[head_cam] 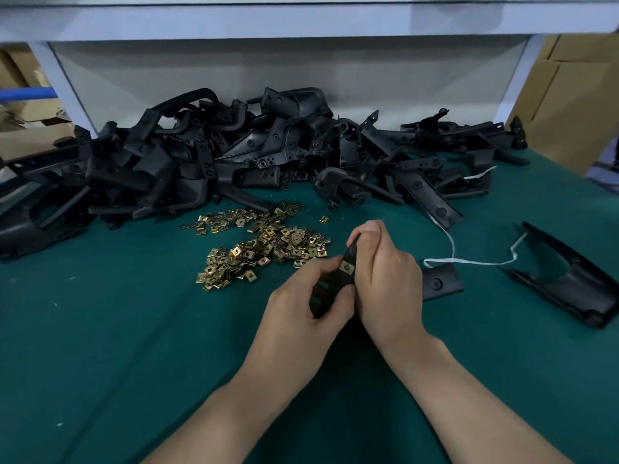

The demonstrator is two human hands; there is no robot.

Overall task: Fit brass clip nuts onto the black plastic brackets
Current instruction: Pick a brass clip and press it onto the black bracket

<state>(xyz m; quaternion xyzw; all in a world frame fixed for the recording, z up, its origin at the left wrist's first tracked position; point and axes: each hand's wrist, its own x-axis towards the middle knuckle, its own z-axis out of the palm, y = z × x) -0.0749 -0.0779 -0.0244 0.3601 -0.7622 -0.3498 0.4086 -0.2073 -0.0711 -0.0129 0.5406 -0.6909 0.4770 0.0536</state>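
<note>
A green-covered counter (100, 329) fills the view, with a white string (469, 261) trailing across its right part. A pale shelf (301, 18) runs overhead at the back, and cardboard boxes (569, 95) stand beyond the right corner.

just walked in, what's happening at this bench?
A person is fitting clips by hand. The left hand and right hand together grip one black bracket, with a brass clip nut sitting on it between the fingers. Whether it is fully seated cannot be told. Loose clip nuts lie scattered on the green mat, a big heap of brackets sits behind them, and a lone bracket lies off to the right.
</note>
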